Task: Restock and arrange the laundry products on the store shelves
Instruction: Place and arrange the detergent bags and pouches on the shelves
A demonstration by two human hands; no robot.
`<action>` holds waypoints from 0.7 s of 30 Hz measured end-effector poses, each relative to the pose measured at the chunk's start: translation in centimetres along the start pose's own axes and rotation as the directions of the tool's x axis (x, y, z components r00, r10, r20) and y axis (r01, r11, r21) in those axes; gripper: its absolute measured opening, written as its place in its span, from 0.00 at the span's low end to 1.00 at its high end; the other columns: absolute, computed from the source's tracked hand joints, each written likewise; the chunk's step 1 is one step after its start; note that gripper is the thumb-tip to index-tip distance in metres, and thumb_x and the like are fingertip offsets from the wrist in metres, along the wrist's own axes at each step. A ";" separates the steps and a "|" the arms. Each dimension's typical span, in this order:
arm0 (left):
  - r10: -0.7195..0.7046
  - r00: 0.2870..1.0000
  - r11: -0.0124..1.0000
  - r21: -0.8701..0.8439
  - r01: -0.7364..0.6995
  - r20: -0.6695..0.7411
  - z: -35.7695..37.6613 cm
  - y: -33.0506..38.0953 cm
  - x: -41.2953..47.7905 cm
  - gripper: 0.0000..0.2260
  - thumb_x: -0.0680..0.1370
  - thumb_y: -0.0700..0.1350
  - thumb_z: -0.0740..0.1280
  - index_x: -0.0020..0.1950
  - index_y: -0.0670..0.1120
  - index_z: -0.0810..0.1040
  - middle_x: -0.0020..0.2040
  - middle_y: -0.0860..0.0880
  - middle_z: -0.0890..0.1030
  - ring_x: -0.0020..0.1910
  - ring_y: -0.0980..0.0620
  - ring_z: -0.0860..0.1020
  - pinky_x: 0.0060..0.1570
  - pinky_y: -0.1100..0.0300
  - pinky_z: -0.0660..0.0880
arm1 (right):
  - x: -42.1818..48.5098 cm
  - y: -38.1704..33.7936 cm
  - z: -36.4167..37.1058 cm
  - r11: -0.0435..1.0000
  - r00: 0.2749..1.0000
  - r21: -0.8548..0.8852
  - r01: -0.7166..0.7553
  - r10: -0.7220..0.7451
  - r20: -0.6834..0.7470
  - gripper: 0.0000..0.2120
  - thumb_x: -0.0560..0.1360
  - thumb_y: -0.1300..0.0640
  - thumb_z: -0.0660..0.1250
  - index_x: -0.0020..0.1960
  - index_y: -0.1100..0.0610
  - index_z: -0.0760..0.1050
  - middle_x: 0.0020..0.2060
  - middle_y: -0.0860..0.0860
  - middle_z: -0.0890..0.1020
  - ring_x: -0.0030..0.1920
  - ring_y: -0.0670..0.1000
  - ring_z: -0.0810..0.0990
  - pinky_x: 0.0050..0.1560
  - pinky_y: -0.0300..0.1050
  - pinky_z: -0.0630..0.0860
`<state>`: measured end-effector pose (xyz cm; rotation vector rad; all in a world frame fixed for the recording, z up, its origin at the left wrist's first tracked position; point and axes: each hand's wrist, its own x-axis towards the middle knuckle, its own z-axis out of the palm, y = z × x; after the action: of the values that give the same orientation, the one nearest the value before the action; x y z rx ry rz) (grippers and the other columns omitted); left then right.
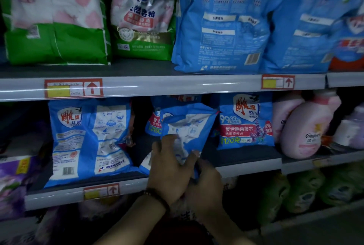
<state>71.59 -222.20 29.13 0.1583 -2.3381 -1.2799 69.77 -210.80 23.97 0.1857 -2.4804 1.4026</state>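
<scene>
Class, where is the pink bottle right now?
The pink bottle leans on the middle shelf at the right of the head view, just right of a front-facing blue bag.

Both forearms reach up from the near edge. Left hand spread, fingers extended, wristband worn. Right hand curled just beside it, touching.

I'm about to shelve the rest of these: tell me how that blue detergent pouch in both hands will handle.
The blue pouch looks floppy: its top is creased and folded over above the left hand and right hand. Its glossy film is probably slippery. It may slump rather than stand, like the leaning bag beside it.
</scene>
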 end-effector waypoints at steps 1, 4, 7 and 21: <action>-0.051 0.999 0.999 -0.007 0.051 0.004 0.0 0.9 0.0 0.31 0.71 0.63 0.75 0.67 0.53 0.68 0.60 0.51 0.69 0.61 0.50 0.73 0.63 0.50 0.75 | -1.0 -0.2 0.2 0.999 0.999 -0.002 0.040 -0.040 -0.017 0.11 0.70 0.52 0.74 0.51 0.48 0.78 0.45 0.45 0.85 0.47 0.49 0.84 0.44 0.47 0.80; -0.202 0.979 0.976 0.079 0.205 -0.034 0.3 3.2 0.0 0.43 0.65 0.65 0.80 0.67 0.46 0.62 0.64 0.44 0.69 0.64 0.38 0.73 0.66 0.42 0.74 | -3.1 -1.1 0.8 0.986 0.985 -0.015 0.167 -0.168 -0.031 0.13 0.69 0.55 0.76 0.53 0.50 0.80 0.48 0.46 0.85 0.49 0.48 0.83 0.46 0.44 0.78; -0.274 0.952 0.953 0.094 0.288 -0.139 -0.4 3.3 0.0 0.43 0.63 0.65 0.81 0.64 0.45 0.61 0.64 0.41 0.72 0.63 0.35 0.75 0.63 0.41 0.76 | -4.4 -2.0 1.5 0.951 0.952 -0.049 0.306 -0.305 0.030 0.17 0.71 0.50 0.72 0.58 0.51 0.84 0.53 0.48 0.85 0.54 0.52 0.84 0.53 0.48 0.81; 0.013 0.994 0.999 0.030 -0.010 -0.109 -8.6 -1.9 -5.6 0.23 0.78 0.34 0.64 0.60 0.62 0.78 0.55 0.59 0.84 0.56 0.53 0.81 0.50 0.72 0.74 | -0.6 -0.2 -5.4 0.992 0.991 0.111 0.063 -0.075 0.114 0.22 0.76 0.48 0.76 0.67 0.39 0.73 0.48 0.45 0.82 0.49 0.43 0.82 0.49 0.42 0.78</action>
<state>80.19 -228.06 29.57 0.2182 -2.2621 -1.2008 71.35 -206.25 26.58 0.3839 -2.4666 1.5374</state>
